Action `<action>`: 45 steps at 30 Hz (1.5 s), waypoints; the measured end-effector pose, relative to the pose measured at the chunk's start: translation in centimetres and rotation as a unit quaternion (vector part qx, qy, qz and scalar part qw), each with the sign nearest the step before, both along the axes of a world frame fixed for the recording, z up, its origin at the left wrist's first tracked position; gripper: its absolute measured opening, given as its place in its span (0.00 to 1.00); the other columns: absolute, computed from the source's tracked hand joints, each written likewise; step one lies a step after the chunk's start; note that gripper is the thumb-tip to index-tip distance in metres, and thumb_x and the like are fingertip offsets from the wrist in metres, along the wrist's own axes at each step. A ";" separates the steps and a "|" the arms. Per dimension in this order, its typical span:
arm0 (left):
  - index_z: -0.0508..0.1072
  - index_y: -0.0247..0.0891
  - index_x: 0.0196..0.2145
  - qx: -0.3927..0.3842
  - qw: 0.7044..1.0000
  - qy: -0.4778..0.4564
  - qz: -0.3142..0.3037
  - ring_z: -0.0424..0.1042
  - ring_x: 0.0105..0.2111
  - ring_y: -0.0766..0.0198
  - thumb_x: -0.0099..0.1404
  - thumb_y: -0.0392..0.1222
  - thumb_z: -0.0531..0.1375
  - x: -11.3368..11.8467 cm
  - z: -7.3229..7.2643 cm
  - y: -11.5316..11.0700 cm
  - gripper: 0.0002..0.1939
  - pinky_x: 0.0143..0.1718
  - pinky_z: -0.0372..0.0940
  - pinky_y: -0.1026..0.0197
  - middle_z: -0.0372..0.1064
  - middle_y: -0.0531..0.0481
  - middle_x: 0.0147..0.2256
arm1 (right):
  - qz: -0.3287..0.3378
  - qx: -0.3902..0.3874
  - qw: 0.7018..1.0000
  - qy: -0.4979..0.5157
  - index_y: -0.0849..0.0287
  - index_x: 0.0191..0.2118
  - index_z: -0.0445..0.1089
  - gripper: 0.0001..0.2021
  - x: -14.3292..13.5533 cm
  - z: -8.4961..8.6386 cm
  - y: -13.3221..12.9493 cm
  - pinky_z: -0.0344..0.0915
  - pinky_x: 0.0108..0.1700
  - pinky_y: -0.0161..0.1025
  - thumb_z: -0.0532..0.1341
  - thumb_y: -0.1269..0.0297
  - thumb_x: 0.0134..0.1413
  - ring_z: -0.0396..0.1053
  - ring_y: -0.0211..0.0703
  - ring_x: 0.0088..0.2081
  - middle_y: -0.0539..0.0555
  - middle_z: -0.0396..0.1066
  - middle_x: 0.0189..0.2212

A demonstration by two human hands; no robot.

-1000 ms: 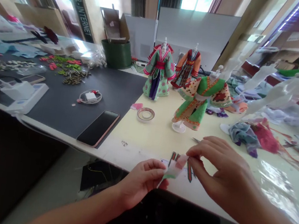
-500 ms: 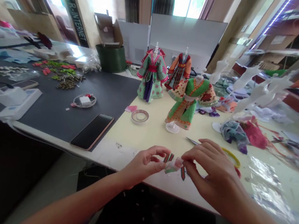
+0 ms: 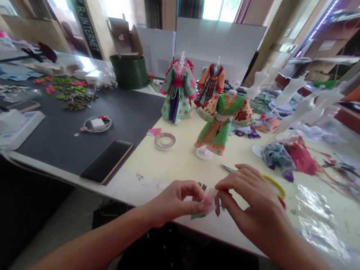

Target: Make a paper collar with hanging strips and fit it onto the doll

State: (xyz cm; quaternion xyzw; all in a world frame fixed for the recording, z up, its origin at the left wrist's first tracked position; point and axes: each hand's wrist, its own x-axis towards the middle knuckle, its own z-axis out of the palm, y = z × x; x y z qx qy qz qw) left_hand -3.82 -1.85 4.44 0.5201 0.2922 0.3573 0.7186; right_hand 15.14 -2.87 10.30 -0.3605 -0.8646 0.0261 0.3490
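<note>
My left hand (image 3: 180,201) pinches a small pale pink piece (image 3: 211,196) between thumb and fingertips; whether it is fabric or paper I cannot tell. The thumb and fingers of my right hand (image 3: 253,199) close on the upper right end of the same piece. Just below it shows a bit of green fabric (image 3: 198,216). Dark strips with red and green edging (image 3: 217,206) lie around the fingertips, partly hidden. Beside my right hand are a pointed metal blade tip (image 3: 226,167) and a yellow ring-shaped handle (image 3: 275,185), the part between covered by the hand.
A doll-sized green robe on a stand (image 3: 216,124) is in front of me, two more dressed stands behind. A tape roll (image 3: 165,141) and a phone (image 3: 106,161) lie to the left. White mannequins (image 3: 299,107), fabric scraps (image 3: 279,158) and clear plastic bags (image 3: 318,212) are at the right.
My left fingers have moved closer to my right fingertips and now grip the pink piece, which appears more opened out. The whole view has shifted slightly.
</note>
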 end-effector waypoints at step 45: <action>0.70 0.35 0.26 -0.186 0.980 -0.077 -0.013 0.67 0.27 0.65 0.49 0.40 0.69 0.5 -0.1 -0.3 0.11 0.34 0.56 0.62 0.70 0.50 0.24 | 0.034 -0.029 0.996 0.072 0.55 0.36 0.66 0.09 0.7 -1.4 0.4 0.61 0.51 0.50 0.57 0.77 0.54 0.67 0.40 0.32 0.49 0.71 0.28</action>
